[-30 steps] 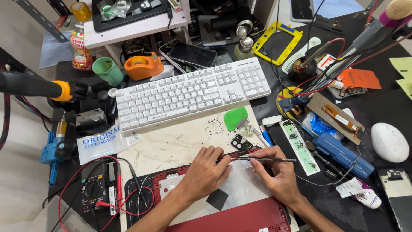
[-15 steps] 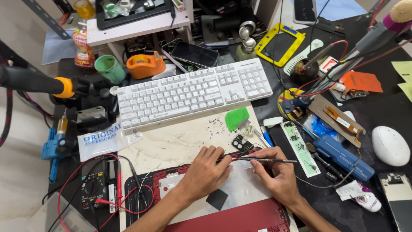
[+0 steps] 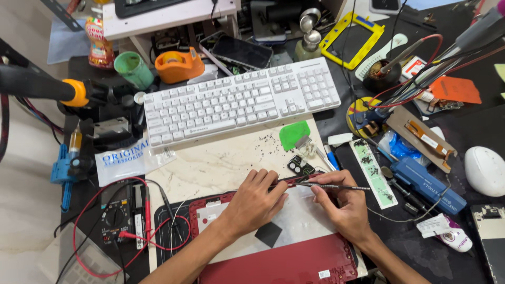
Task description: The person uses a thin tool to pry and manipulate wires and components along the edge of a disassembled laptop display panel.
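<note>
Head view: left hand [image 3: 256, 199] hides its grip; right hand [image 3: 339, 204] pinches tweezers [image 3: 336, 186].

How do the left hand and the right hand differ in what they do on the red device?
The left hand lies palm down on the red device, fingers pressing near its upper edge; the right hand is curled in a pinch. The right hand grips a thin dark tool lying almost level and pointing left; whether the left hand holds anything cannot be told. Both meet at the same spot on the device's upper edge.
</note>
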